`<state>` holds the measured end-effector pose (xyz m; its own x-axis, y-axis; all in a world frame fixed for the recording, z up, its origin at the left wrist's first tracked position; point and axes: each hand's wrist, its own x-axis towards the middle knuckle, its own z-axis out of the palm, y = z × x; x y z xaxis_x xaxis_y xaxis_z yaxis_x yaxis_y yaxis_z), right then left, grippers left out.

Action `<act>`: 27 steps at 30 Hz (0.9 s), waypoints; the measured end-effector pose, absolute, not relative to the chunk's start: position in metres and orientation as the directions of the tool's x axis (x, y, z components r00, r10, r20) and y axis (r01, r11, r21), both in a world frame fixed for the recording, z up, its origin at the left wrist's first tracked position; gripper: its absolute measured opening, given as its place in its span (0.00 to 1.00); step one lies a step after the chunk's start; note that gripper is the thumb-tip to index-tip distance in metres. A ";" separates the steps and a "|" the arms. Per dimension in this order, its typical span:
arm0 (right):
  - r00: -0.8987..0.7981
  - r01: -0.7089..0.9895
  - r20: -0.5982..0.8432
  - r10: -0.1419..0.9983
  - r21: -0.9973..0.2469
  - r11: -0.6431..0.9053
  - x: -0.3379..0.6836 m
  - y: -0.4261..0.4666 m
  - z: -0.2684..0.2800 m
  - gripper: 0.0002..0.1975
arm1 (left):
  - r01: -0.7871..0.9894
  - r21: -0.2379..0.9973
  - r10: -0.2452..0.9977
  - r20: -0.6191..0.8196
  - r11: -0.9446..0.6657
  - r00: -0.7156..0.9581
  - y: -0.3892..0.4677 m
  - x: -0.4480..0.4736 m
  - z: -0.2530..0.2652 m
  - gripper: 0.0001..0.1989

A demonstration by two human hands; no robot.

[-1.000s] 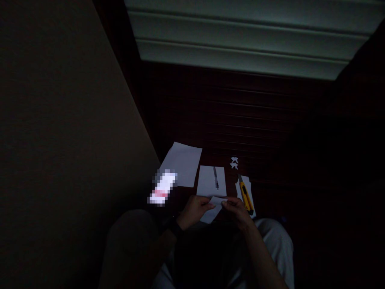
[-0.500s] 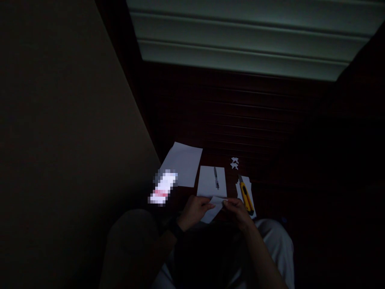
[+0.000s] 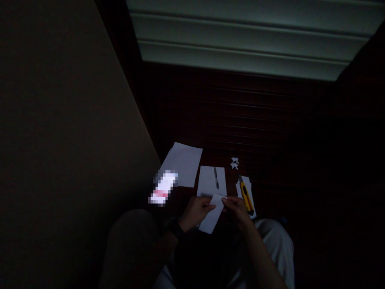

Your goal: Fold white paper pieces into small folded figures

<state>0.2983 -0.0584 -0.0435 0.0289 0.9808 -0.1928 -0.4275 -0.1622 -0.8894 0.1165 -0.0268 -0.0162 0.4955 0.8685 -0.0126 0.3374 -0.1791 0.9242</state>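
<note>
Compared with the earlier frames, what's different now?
The white paper strip has tilted or shifted: its near end now reaches further toward the person's lap. Nothing was newly taken or let go; the left hand and right hand both still pinch it, nearly in place. The pen, yellow cutter and paper scraps stayed put.

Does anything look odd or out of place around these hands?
Two things. The yellow knife lies on white paper near the right hand with its blade apparently out, a possible cut risk. Beyond it lie small jagged scraps, unlike the straight-edged big sheet. Nothing looks spilled.
</note>
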 end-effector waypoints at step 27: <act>0.034 -0.218 -0.287 0.957 -0.937 -0.273 0.294 -0.056 -0.061 0.18 | 0.052 0.984 0.892 -0.177 0.171 0.415 -0.027 0.119 -0.034 0.19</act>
